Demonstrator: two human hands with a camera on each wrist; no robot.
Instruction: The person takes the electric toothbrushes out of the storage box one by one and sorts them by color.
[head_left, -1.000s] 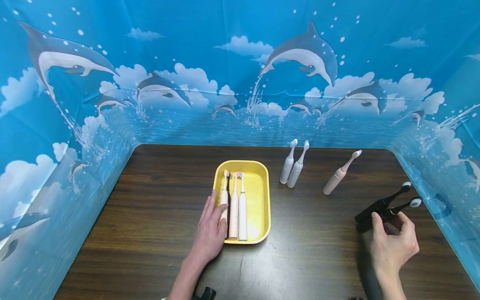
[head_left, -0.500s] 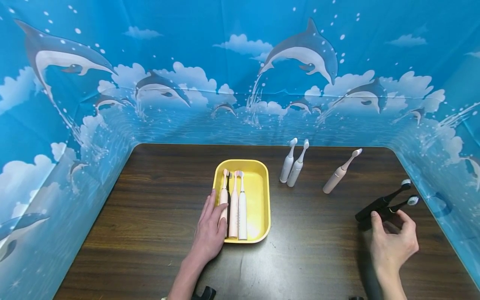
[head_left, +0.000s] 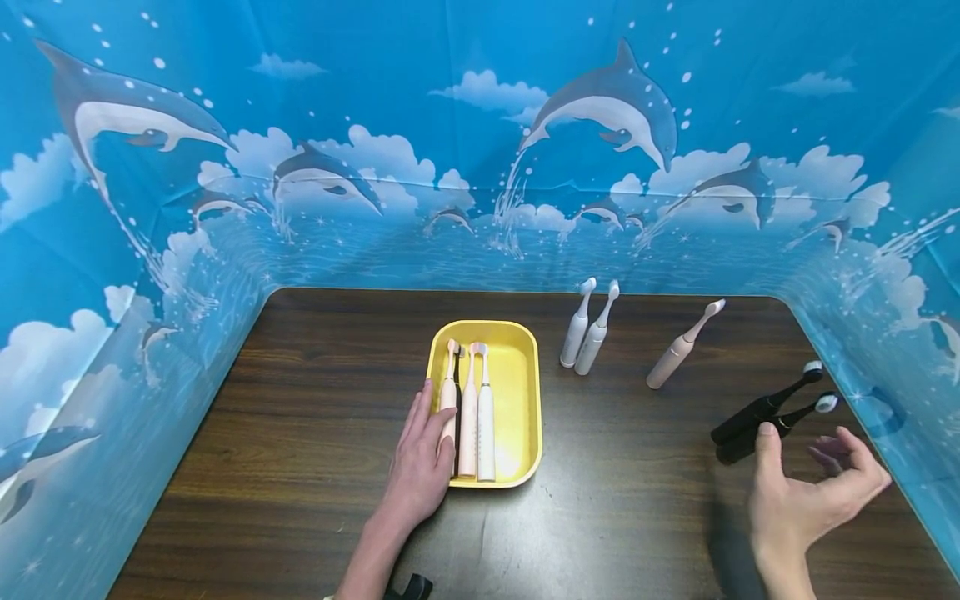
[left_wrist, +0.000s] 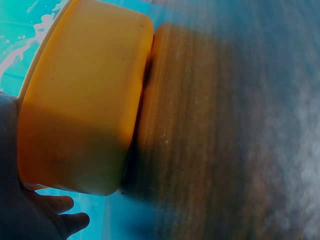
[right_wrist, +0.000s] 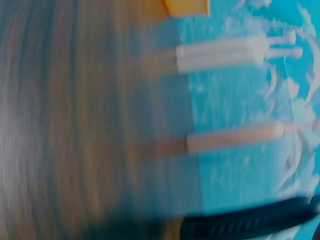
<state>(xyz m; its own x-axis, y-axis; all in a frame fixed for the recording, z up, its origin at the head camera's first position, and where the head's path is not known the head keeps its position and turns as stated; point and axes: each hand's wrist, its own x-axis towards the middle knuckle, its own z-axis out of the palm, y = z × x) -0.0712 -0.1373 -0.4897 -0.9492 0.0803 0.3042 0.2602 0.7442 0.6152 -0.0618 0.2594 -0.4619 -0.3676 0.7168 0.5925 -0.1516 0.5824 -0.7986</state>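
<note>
Writing or brand marks: none legible in any view. Head view: right hand hovers spread wide, holding nothing, thumb tip just beside the butt ends of two black toothbrushes standing on the worktop. Left hand lies flat, fingers straight, against the near-left rim of the yellow tray, fingertips touching a pink toothbrush inside it.

Left wrist view: tray wall fills the frame; fingers show below it.

Right wrist view: heavily blurred; one black toothbrush lies nearest, grip itself out of view.
</note>
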